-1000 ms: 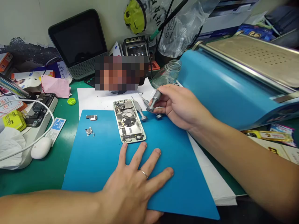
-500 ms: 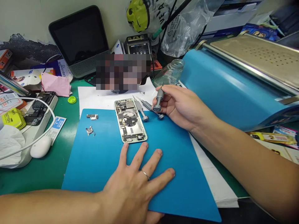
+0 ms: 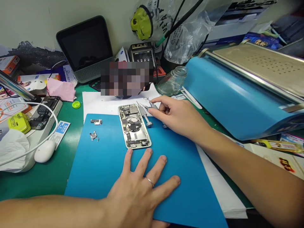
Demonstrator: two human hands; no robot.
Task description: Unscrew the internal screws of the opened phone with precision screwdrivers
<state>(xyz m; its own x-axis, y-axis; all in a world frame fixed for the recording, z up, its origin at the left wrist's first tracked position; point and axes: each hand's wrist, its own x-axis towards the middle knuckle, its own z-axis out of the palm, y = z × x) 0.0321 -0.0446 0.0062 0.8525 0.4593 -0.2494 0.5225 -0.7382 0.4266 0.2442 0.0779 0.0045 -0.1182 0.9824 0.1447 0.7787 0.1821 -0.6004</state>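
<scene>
My left hand [image 3: 140,186] lies flat with fingers spread on the blue mat [image 3: 99,171], its fingertips near the lower edge of an opened phone [image 3: 135,136] whose inner parts are exposed. Low over the table, right of the phone, my right hand [image 3: 177,115] pinches a grey precision screwdriver [image 3: 151,103] between thumb and forefinger; the hand hides most of it. Beside the phone rests another grey screwdriver [image 3: 144,116]. The knob of a further screwdriver [image 3: 164,126] peeks out below my right hand. Small metal phone parts [image 3: 93,136] and a metal bracket [image 3: 96,121] sit left of the phone.
A glass jar [image 3: 173,80] leans on its side behind my right hand. To the right stands a metal-topped machine [image 3: 266,63] with a blue sheet [image 3: 228,98] draped down. A dark-screened display [image 3: 85,44] and a green cap [image 3: 76,104] are at the left.
My right hand has come down and slightly forward with the screwdriver, from held up above the mat to beside the other screwdrivers. My left hand keeps its place; the view has shifted slightly.
</scene>
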